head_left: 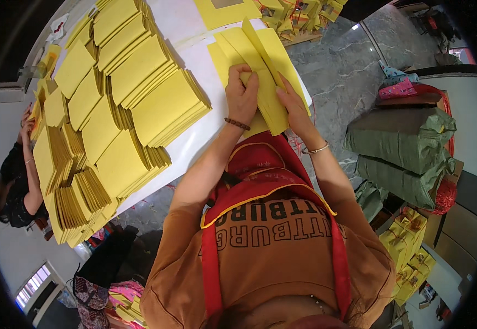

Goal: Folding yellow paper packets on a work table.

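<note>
Folded yellow paper (pixel 270 101) is at the right end of the worktop (pixel 192 134), in front of my red apron (pixel 268 164), between my two hands; a long flap stands up along its right side, far end pointing away from me; my left hand (pixel 242 94) is curled narrow on its left side, holding it, thumb out along the surface; my right hand (pixel 296 109) lies against its right edge, fingers fairly straight; cannot tell whether that one grips or just presses; brown bead bracelet (pixel 237 124) on my left wrist, thin bangle (pixel 315 148) on my right; flat yellow sheets (pixel 289 64) lie beneath the paper; another yellow sheet (pixel 225 15) is at the far edge; many yellow stacks (pixel 164 109) fill the left of the worktop in rows, overlapping, the near-left ones fanned; a co-worker (pixel 16 211) in black is beyond them at far left, one hand (pixel 28 125) by orange-yellow pieces; yellow bundles (pixel 299 19) sit at the far side; green wrapped packages (pixel 400 140) are piled on the right; more tied yellow packs (pixel 408 247) stand near right; grey marbled floor (pixel 332 71) between.
</note>
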Available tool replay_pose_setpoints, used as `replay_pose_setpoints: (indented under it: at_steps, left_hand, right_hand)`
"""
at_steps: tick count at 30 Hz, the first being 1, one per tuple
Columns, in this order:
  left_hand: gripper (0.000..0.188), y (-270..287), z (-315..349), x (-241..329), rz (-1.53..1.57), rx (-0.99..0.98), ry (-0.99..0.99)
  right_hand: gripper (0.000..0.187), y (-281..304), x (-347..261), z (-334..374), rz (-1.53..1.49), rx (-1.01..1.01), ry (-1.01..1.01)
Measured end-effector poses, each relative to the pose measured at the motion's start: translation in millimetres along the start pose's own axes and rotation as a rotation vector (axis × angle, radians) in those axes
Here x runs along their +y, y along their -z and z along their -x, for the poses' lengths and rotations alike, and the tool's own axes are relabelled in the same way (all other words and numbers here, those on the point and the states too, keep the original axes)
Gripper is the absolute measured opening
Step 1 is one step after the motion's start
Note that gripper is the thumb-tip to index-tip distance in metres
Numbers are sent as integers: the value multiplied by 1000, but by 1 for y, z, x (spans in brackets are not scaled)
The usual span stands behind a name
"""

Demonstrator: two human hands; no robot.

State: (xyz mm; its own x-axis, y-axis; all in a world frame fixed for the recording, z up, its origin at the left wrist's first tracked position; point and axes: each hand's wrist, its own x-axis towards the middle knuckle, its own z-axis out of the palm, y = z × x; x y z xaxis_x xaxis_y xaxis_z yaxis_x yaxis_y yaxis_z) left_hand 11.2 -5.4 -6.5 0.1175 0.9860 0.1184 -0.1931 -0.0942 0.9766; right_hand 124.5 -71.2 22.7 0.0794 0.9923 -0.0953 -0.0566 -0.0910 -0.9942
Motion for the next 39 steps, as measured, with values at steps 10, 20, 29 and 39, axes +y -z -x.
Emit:
replay_pose_setpoints:
  at_steps: [10, 20, 29, 39]
  left_hand:
    - [20, -2, -4, 11, -15, -78, 12]
    - [22, 1, -4, 2, -83, -58, 8]
    - [26, 6, -2, 1, -142, -70, -71]
    - [53, 2, -3, 3, 222, -173, 19]
  right_hand:
    - [52, 2, 8, -2, 115, 16, 96]
    - [51, 4, 6, -3, 202, -38, 144]
    - [52, 32, -32, -3, 689, 500, 374]
    - [44, 11, -36, -15, -525, 146, -302]
